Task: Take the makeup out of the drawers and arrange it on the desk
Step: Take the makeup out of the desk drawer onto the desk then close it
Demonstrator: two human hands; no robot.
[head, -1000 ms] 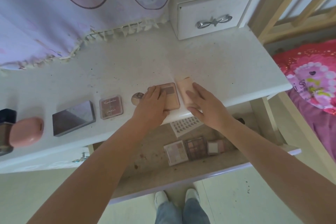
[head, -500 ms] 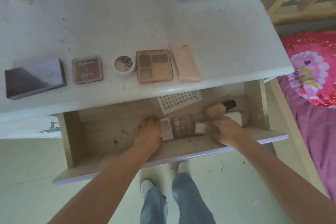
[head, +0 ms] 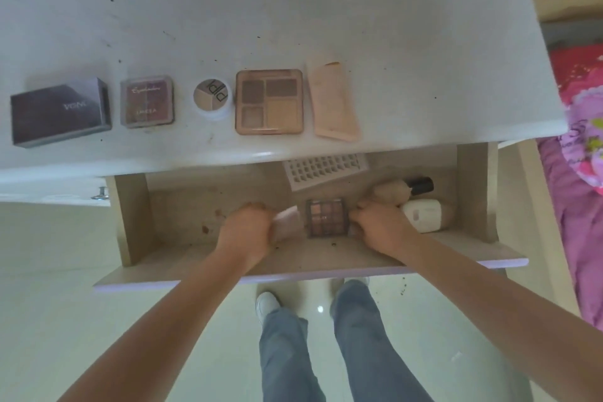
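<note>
Head view: left hand (head: 246,232) now grips the pale palette (head: 287,222); right hand (head: 380,227) has closed on something hidden.

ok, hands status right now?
Left hand: in the drawer, gripping a pale pink palette.
Right hand: fingers curled beside the eyeshadow palette; what it holds cannot be told.

You can read "VDM" on the dark box (head: 60,111) at the tabletop's left. The small round pot (head: 212,98) shows "pdd"-like letters; the plum palette's (head: 147,104) script stays illegible.
</note>
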